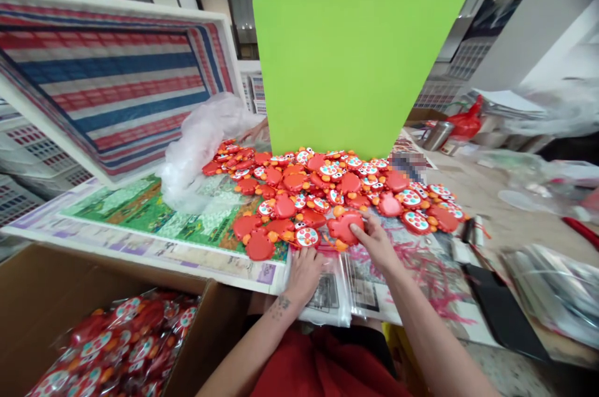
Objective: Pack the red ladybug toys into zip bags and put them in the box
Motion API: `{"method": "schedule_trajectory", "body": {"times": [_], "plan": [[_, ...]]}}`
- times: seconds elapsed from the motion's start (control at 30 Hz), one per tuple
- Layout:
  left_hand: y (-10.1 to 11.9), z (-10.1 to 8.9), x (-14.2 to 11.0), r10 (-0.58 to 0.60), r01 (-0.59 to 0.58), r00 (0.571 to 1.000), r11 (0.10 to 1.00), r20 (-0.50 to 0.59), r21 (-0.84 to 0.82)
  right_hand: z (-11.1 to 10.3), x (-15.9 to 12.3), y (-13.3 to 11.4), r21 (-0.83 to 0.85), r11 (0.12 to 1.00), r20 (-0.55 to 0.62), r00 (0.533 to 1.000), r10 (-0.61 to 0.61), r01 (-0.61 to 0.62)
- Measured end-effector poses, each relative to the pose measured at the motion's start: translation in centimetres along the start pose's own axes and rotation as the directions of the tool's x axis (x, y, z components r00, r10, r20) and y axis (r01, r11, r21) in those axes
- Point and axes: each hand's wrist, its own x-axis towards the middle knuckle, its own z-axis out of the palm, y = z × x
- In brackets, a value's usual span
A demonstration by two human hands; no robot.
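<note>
A heap of several red and orange crab-shaped toys (327,188) covers the table in front of a green board (350,66). My right hand (377,244) pinches one red crab toy (345,226) at the near edge of the heap, thumb on top. My left hand (304,272) lies just left of it on a stack of clear plastic bags (334,294) at the table's front edge, fingers curled on the top bag. Another person's hand (256,132) shows behind the heap, beside the green board.
A cardboard box (37,284) at the lower left holds bagged crab toys (116,347). A crumpled clear bag (201,147) lies left of the heap. A striped panel (107,78) leans at the left. A black flat item (503,313) and plastic wraps lie at the right.
</note>
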Motion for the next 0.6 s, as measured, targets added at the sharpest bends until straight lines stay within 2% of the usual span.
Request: {"method": "schedule_trajectory", "body": {"times": [0.07,0.17,0.3,0.43,0.5,0.6], "plan": [[-0.3,0.5,-0.4,0.052,-0.055,0.996,0.998,-0.076,-0.029,0.8,0.1,0.7,-0.045,0.997,0.025,0.997,-0.068,0.069],[-0.6,0.9,-0.7,0.107,-0.119,0.979,0.991,-0.174,-0.056,1.9,0.2,1.9,-0.136,0.981,0.158,0.98,-0.117,0.139],[-0.6,0.5,-0.8,0.118,-0.148,0.962,0.983,-0.245,-0.106,2.2,0.7,3.0,-0.253,0.949,0.338,0.936,-0.095,0.187],[-0.4,0.1,-0.9,0.114,-0.157,0.938,0.982,-0.327,-0.108,2.3,1.7,3.0,-0.248,0.957,0.429,0.903,-0.029,0.149],[-0.3,0.1,-1.0,0.104,-0.149,0.924,0.984,-0.368,-0.095,2.8,2.0,2.8,-0.235,0.962,0.496,0.868,-0.004,0.139],[-0.3,0.2,-1.1,0.073,-0.126,0.911,0.986,-0.406,-0.105,4.1,1.9,2.6,-0.257,0.945,0.627,0.779,0.005,0.201]]}}
